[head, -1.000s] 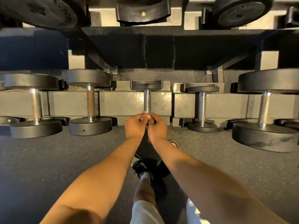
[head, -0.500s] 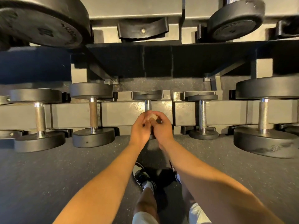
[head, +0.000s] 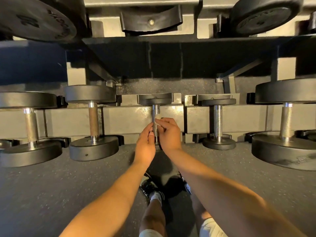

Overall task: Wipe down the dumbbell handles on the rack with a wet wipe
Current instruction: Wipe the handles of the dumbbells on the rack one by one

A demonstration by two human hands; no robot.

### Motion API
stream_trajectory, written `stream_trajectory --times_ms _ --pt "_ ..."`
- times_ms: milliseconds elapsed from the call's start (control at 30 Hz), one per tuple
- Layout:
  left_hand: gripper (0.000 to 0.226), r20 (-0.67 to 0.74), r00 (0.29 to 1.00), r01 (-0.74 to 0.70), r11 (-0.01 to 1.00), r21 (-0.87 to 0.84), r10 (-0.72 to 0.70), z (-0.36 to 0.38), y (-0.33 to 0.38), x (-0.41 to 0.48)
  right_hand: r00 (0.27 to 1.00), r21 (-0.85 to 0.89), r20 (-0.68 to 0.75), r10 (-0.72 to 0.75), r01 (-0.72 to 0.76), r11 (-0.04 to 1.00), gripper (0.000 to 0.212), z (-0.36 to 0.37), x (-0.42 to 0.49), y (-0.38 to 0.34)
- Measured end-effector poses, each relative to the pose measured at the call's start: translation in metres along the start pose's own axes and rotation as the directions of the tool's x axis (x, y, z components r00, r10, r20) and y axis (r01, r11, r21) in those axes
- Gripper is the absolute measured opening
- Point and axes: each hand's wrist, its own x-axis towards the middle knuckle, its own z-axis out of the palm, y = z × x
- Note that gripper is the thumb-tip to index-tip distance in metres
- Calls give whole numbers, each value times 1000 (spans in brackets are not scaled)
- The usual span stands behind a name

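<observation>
A small dumbbell rests in the middle of the lower rack rail. Its knurled steel handle runs away from me, and its far head sits in a black cradle. My left hand presses its fingertips and thumb against the left side of the handle. My right hand closes in from the right. A small pale bit of wet wipe shows at its fingertips, against the handle. A strip of bare handle shows between the two hands. They hide the dumbbell's near head.
Other dumbbells flank it: a brownish-handled one and a larger one at left, a small one and a big one at right. An upper shelf with heavy heads overhangs. My shoes stand on speckled rubber floor.
Both hands have moved up from the near end of the handle to its middle. They have parted slightly, so bare handle now shows between them. The view has come closer to the rack.
</observation>
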Motion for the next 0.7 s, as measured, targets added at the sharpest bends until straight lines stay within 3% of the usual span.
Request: stream_trajectory --times_ms 133,300,500,700 --pt "40 -34 999 5 1000 29 -4 2 -4 0 1000 -75 -12 -21 20 997 31 1 4 -4" --pt "43 -20 1000 7 1000 29 -7 -2 -7 -1 995 103 -83 54 -46 994 28 12 17 -15" --pt "42 50 998 25 1000 0 -25 -6 -7 -9 998 -19 4 63 -63 998 21 6 -24 8" --pt "44 36 999 26 999 42 -28 -2 -2 -2 986 14 -160 53 -51 999 26 4 2 -3"
